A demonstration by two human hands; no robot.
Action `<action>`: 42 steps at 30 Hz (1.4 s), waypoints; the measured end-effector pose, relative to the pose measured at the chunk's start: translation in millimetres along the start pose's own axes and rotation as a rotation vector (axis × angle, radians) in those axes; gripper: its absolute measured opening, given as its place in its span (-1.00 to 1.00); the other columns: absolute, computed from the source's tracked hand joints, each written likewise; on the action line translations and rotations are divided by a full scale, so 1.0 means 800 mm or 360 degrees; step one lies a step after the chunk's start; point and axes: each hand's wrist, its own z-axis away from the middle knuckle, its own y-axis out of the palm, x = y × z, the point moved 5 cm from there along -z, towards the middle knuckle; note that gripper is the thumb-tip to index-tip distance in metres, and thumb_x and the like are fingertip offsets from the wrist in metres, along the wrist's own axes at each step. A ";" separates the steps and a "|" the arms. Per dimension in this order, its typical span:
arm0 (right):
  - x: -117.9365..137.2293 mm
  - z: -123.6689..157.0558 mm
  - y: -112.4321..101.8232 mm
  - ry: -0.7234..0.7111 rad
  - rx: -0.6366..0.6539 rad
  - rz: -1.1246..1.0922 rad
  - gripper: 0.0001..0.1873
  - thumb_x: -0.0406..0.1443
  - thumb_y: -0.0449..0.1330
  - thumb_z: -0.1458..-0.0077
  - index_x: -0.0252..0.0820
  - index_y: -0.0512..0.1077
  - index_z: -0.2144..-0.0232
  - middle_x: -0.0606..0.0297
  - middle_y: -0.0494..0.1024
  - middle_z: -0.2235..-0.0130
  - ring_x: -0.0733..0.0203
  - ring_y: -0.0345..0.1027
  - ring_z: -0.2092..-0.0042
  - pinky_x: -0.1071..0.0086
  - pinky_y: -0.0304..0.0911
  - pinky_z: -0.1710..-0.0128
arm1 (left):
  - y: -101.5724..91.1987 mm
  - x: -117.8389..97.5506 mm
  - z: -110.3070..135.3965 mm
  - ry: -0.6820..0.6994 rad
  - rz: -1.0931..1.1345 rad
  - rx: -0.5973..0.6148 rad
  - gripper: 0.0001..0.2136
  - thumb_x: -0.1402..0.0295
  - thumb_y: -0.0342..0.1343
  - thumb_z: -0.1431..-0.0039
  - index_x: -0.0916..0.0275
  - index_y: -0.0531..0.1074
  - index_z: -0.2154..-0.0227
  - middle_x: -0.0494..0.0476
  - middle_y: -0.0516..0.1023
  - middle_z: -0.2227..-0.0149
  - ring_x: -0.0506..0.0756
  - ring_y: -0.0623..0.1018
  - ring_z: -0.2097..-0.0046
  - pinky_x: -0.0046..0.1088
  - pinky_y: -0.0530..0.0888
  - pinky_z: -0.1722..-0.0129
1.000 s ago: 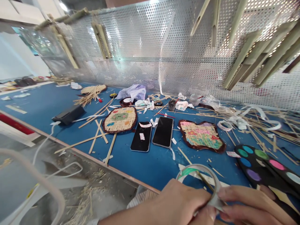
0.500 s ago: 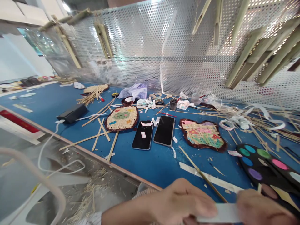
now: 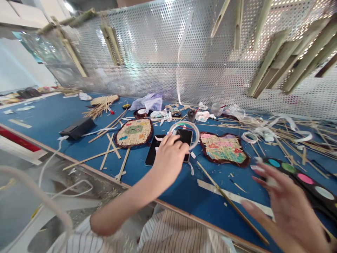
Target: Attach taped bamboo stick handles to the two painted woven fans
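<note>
Now that the hands have moved apart, a narrow white ring of tape (image 3: 183,122), green showing inside it, sits tilted at the far edge of the right-hand black smartphone (image 3: 184,136). The left hand (image 3: 170,154) is curled over that phone, though whether it grips the ring is impossible to tell. The right hand (image 3: 284,207) is open and empty, fingers spread, above the blue tabletop (image 3: 184,196). Nearby are a second black smartphone (image 3: 151,156), two brown-edged, painted woven bamboo mats (image 3: 134,133) (image 3: 223,148), one black round-panned watercolour palette (image 3: 288,168) and another white tape ring (image 3: 242,137).
</note>
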 end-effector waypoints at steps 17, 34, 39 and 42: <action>-0.039 -0.017 0.065 0.0683 0.0449 -0.0393 -0.08 -0.15 0.25 0.13 -0.15 -0.02 -0.24 0.23 0.48 0.23 0.25 0.41 0.45 0.29 0.39 0.38 | 0.051 -0.022 -0.004 -0.0058 0.0678 0.0384 -0.81 0.36 -0.06 -0.25 0.28 0.38 0.44 0.07 0.43 0.42 0.04 0.42 0.39 -0.44 0.29 0.38; 0.013 -0.072 0.042 0.0345 0.0015 -0.0371 -0.26 -0.15 0.30 0.03 -0.01 0.18 -0.19 0.15 0.38 0.05 0.11 0.41 0.15 0.10 0.34 0.06 | 0.087 -0.063 -0.032 -0.0816 0.2850 0.0800 -0.78 0.25 0.17 -0.06 0.35 0.52 0.40 0.13 0.54 0.38 0.02 0.53 0.33 -0.39 0.47 0.17; -0.019 -0.077 0.048 0.0493 0.0048 -0.0899 -0.72 -0.11 0.19 -0.11 0.09 0.52 0.12 0.31 0.45 0.03 0.13 0.25 -0.11 0.26 0.15 -0.14 | 0.109 -0.049 -0.027 -0.0835 0.2961 0.0836 -0.69 0.17 0.25 0.00 0.35 0.51 0.32 0.16 0.55 0.32 0.04 0.57 0.35 -0.34 0.48 0.18; -0.032 -0.068 0.054 0.0736 0.0106 -0.1044 -0.76 -0.10 0.30 0.01 0.09 0.59 0.24 0.34 0.53 0.08 0.13 0.36 -0.01 0.33 0.28 -0.02 | 0.116 -0.048 -0.024 -0.0761 0.2948 0.0885 -0.70 0.18 0.26 0.00 0.33 0.51 0.33 0.11 0.54 0.38 0.03 0.57 0.39 -0.37 0.49 0.24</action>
